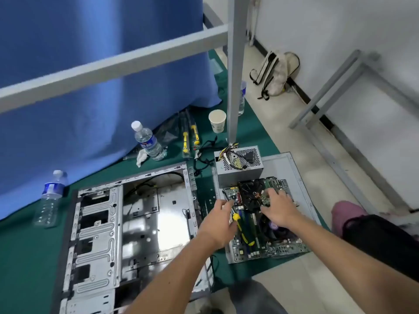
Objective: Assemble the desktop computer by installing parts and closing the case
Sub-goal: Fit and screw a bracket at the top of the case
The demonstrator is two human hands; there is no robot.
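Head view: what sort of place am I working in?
Probably a makeshift floor-level work area indoors: an open computer case lies on a green mat, a blue curtain hangs behind, and a backpack leans on the white wall.

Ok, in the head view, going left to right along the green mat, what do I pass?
Lying water bottle → open computer case → left hand → yellow screwdriver → right hand on the motherboard, with the power supply behind it.
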